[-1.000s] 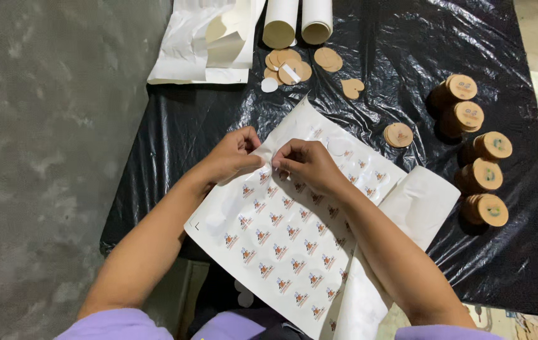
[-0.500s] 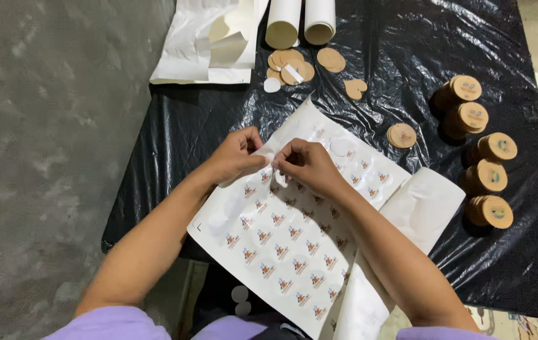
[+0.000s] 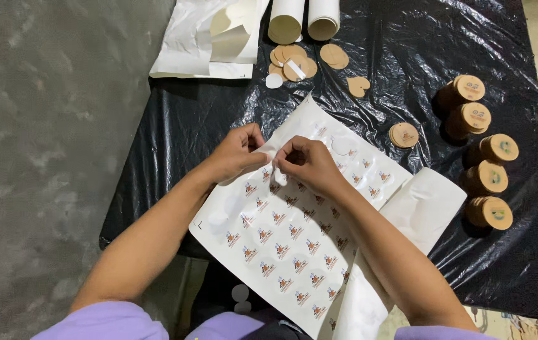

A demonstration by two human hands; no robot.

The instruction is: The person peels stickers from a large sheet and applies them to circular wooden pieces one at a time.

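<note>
- Sticker sheet [image 3: 281, 245] fills the lower centre of the frame; its near corner is cut off by the bottom edge.
- Left hand [image 3: 234, 153] pinches the sheet's upper part, fingers curled shut.
- Right hand [image 3: 310, 165] is closed at the same spot, fingertips touching the left's; what they grip is hidden.
- Wooden discs [image 3: 486, 177] are stacked at right.
- Paper rolls [image 3: 303, 19] are cut off at the top.
</note>
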